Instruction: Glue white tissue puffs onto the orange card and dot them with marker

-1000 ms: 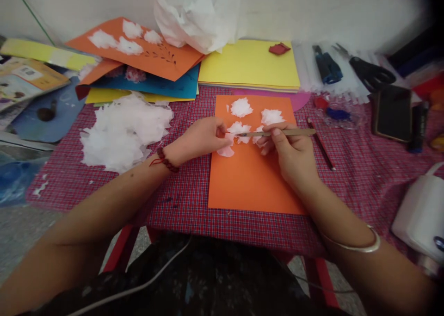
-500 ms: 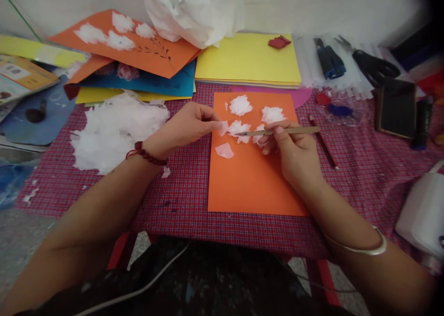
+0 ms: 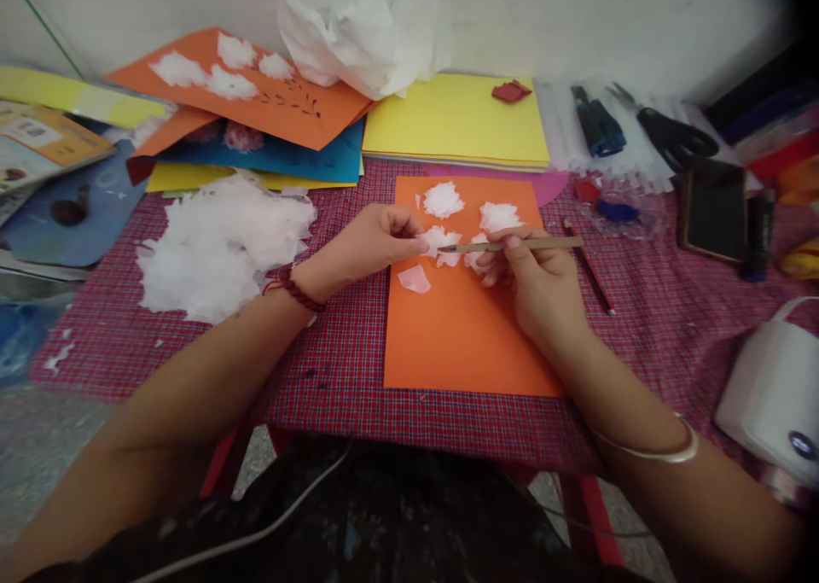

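An orange sheet [image 3: 467,335] lies on the checked cloth, with several ruffled white paper clusters on its upper half. My left hand [image 3: 377,241] pinches at the left edge of the middle-left cluster [image 3: 438,240]; a bit of white paper shows at its fingertips. In my right hand [image 3: 537,276] is a thin brush [image 3: 543,242], held nearly level, its dark tip over that same cluster. A loose pale paper piece [image 3: 415,279] rests on the sheet just below my left fingers. To the left spreads a large heap of torn white paper [image 3: 217,241].
Behind are a yellow paper stack [image 3: 454,122] and an orange sheet with white clusters [image 3: 307,96]. On the right lie a pencil [image 3: 589,269], scissors [image 3: 671,135], a stapler-like tool [image 3: 598,124], a phone [image 3: 713,212] and a white device [image 3: 768,387].
My left hand has moved slightly right, bringing its paper piece against the middle-left cluster. My right hand keeps the brush almost in place. The view has shifted a little.
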Demonstrator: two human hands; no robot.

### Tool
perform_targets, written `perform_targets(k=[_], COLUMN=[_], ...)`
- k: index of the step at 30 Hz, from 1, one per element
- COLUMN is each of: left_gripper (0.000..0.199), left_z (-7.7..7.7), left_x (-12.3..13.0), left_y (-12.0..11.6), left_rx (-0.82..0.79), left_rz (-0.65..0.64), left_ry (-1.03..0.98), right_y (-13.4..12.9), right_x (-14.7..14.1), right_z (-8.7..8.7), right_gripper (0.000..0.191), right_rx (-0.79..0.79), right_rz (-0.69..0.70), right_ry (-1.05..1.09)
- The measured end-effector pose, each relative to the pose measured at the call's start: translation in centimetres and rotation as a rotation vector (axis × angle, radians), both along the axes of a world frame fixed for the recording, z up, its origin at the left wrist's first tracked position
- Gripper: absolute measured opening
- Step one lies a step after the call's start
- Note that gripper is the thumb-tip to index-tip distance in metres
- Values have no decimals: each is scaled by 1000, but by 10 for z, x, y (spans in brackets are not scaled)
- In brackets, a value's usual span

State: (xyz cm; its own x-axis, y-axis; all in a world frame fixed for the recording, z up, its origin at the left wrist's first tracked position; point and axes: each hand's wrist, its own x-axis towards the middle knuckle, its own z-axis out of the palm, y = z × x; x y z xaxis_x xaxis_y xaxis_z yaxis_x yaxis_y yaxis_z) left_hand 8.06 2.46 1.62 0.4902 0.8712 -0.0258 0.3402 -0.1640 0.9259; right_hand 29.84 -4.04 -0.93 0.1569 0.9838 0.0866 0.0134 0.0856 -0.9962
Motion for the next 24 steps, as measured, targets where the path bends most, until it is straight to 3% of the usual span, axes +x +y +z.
perform_targets(k=[7,17,24], left_gripper=[15,15,17], left_z=[4,-10,-3], left_x=[4,10,9], left_y=[-1,-2,-2], left_rx=[-32,215,64], left_rz=[-75,69,-49], left_ry=[207,275,199], right_y=[1,0,-1], right_x=[1,1,2], right_z=[-2,1,0], right_gripper=[18,17,15], right_rx=[7,9,32], right_rz=[21,33,31], right_ry=[-22,-36,-24])
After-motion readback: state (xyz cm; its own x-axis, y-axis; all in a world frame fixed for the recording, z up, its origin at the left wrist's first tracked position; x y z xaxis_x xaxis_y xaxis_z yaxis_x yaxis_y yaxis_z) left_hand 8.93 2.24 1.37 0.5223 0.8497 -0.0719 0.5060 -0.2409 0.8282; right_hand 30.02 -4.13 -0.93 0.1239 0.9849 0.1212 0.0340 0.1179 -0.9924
